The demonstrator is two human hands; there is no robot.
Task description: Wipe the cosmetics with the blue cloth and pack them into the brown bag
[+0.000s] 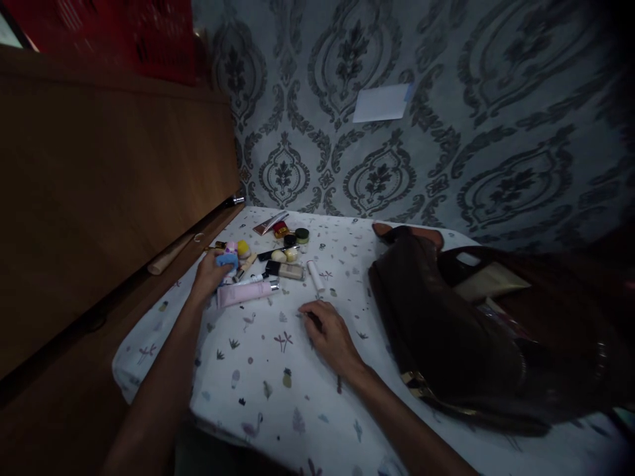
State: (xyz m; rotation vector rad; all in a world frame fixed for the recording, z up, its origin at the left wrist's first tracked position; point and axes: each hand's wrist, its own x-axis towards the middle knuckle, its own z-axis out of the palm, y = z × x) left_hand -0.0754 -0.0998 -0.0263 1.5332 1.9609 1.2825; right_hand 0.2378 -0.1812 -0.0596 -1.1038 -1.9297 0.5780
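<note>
My left hand [204, 274] is at the left side of a cluster of cosmetics, its fingers closed on a small light-blue item [227, 260] whose kind I cannot make out. Close by lie a pink squeeze tube [247, 293], a yellow round item [243, 248] and a foundation bottle [285, 270] with a black cap. My right hand [331, 334] rests on the printed cloth, fingers loosely bent, thumb and forefinger apart, nothing seen in it. Just beyond its fingertips lies a white tube [315, 276].
A large dark brown leather bag [436, 317] lies open at the right with items inside. Further back are a dark green-lidded jar [301, 235] and a red-topped bottle [280, 229]. A wooden cabinet [119, 172] borders the left; a patterned wall [327, 152] stands behind.
</note>
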